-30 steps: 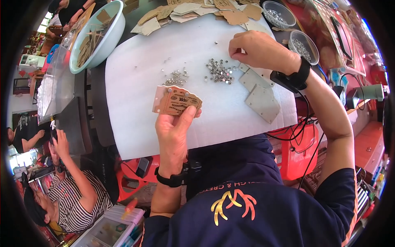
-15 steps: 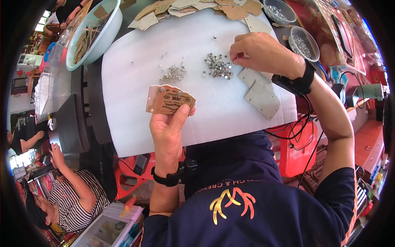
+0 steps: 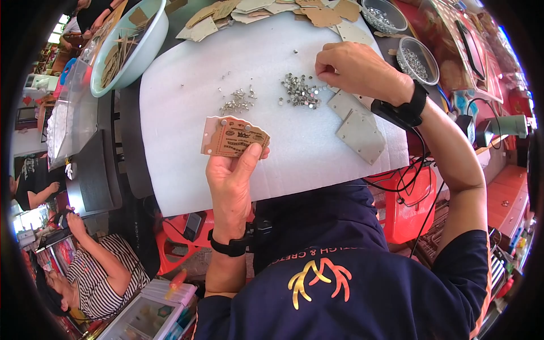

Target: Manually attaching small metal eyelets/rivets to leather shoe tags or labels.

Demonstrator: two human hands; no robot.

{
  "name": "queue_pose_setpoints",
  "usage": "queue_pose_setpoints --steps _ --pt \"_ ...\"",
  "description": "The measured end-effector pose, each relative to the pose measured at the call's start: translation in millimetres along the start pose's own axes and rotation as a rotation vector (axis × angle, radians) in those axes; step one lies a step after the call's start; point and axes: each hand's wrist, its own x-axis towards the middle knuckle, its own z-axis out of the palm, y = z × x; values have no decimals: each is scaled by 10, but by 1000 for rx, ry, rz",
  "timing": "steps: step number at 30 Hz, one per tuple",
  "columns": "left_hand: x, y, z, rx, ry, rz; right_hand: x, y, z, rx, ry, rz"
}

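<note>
Between the thumb and fingers of my left hand (image 3: 231,184) is a brown printed patch (image 3: 235,137), its upper edge wavy. Small round metal studs sit along its upper part, and a hole shows near its left edge. My right hand (image 3: 354,67) hovers at the right of a heap of small round metal caps (image 3: 300,90), fingertips pinched together. Whatever is in that pinch is hidden. A looser pile of small metal rivets (image 3: 238,102) lies just beyond the patch. Grey-backed patches (image 3: 362,137) lie below my right wrist.
White foam sheet (image 3: 272,164) covers the table. Along its far edge lie many patches (image 3: 255,8). Two clear bowls of metal parts (image 3: 418,61) stand far right; a pale blue basin (image 3: 156,42) stands far left. A person in a striped top (image 3: 110,272) sits at the left.
My right hand has shifted slightly up and left beside the caps, fingers still pinched. My left hand and the patch stay in place. The person at the left has lowered a hand.
</note>
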Motion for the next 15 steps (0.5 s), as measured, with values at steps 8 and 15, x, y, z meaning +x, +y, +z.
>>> queue_pose_setpoints --steps 8,15 --pt "26 27 41 -30 22 24 23 -5 -91 211 -63 36" --pt "120 123 179 -142 -3 -19 -94 -502 -261 916 -203 320"
